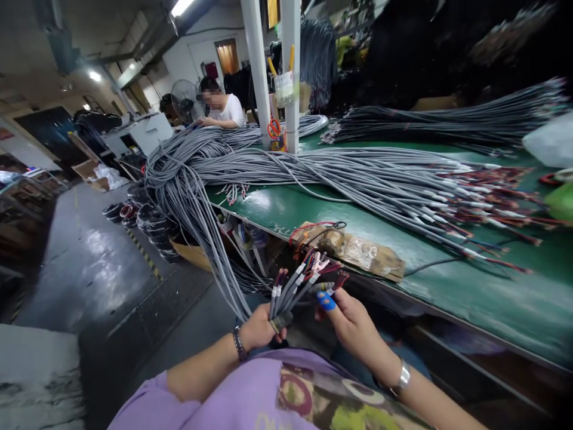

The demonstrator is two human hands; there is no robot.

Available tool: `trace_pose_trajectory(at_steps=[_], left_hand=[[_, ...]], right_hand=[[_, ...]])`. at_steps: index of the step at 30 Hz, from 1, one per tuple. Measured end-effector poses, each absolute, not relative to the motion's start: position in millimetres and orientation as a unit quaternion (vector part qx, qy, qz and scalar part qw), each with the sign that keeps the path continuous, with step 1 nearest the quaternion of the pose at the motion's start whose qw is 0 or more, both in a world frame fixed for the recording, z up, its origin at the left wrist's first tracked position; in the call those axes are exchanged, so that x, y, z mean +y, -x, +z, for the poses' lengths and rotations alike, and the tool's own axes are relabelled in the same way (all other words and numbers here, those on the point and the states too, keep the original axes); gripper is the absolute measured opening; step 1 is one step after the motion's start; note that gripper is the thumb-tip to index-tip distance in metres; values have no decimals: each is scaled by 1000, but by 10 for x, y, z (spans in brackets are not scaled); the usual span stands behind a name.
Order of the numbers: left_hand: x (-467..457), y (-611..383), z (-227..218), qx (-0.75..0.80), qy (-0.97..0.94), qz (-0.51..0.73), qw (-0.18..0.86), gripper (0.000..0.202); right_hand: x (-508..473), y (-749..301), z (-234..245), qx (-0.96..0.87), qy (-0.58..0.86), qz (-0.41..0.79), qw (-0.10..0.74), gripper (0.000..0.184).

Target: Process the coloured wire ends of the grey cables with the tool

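My left hand (258,327) is closed around a bunch of grey cables (286,294) in front of my body. White-banded ends with thin coloured wires fan upward out of this fist. Dark tape wraps a digit of that hand. To the right of the bunch, my right hand (356,319), with blue tape (326,301) on its thumb, pinches the end of one grey cable, and short red wires (342,278) stick up beside its fingertips. The fingers partly hide this cable's end. The grey cables trail back to the left toward the bench.
A large pile of grey cables (286,164) lies along the green bench (268,209) and droops over its left end. At the near edge is a taped wooden block (358,254). White posts (293,77) rise behind. A person (230,110) sits at the far end.
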State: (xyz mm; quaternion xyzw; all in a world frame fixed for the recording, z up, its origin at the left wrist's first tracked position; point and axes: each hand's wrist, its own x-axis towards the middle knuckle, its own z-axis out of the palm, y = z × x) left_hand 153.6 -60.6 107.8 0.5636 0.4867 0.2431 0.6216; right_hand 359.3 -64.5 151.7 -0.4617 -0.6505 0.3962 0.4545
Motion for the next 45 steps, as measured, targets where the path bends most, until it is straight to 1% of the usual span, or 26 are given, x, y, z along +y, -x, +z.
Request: trace_pose_trajectory(at_steps=[3, 10, 13, 16, 19, 21, 23, 24, 26, 28, 30, 33, 34, 36, 40, 42, 45], left_hand=[[-627, -1536, 1079, 474, -576, 236, 623, 63], [-651, -1512, 1103, 377, -655, 215, 618, 53], [-637, -1433, 1073, 349, -658, 195, 638, 55], [-591, -1350, 1138, 324, -665, 237, 631, 58], [-510, -1349, 1328, 338, -660, 289, 606, 61], [-449, -1430, 1473, 333, -676, 292, 589, 62], [-390, -1571, 1579, 298, -710, 266, 580, 63], [-362, -1653, 1607, 281, -721, 252, 580, 65], [-308, -1810, 1607, 232, -723, 230, 609, 71], [-269, -1926, 1548, 192, -719, 198, 638, 75], [-260, -1987, 1464, 186, -736, 145, 635, 69], [-301, -2012, 1346, 245, -772, 79, 581, 50], [-324, -2012, 1317, 276, -772, 82, 566, 47], [-369, -2004, 1272, 332, -744, 113, 569, 47], [-450, -1929, 1211, 367, -617, 197, 668, 57], [-489, -1856, 1186, 374, -572, 231, 693, 58], [-533, -1730, 1175, 420, -532, 313, 665, 50]], right_hand=[[-663, -3548, 1501, -612, 456, 457, 457, 41], [-627, -3513, 1654, -630, 414, 474, 455, 41], [-664, -3546, 1686, -639, 419, 455, 458, 43], [-710, -3573, 1644, -661, 430, 416, 454, 41], [-747, -3563, 1559, -729, 392, 380, 413, 39], [-771, -3548, 1491, -766, 359, 379, 376, 39], [-798, -3558, 1423, -763, 372, 375, 374, 37], [-810, -3580, 1394, -745, 397, 363, 394, 34], [-830, -3654, 1360, -726, 424, 345, 417, 33], [-842, -3737, 1367, -714, 440, 337, 427, 35], [-846, -3790, 1409, -689, 461, 351, 436, 40], [-822, -3785, 1480, -637, 482, 422, 429, 44], [-805, -3768, 1491, -623, 481, 446, 426, 42], [-766, -3733, 1488, -600, 471, 482, 431, 40], [-731, -3691, 1452, -552, 442, 540, 456, 40], [-739, -3683, 1451, -547, 427, 556, 457, 40], [-745, -3674, 1449, -553, 420, 573, 436, 39]])
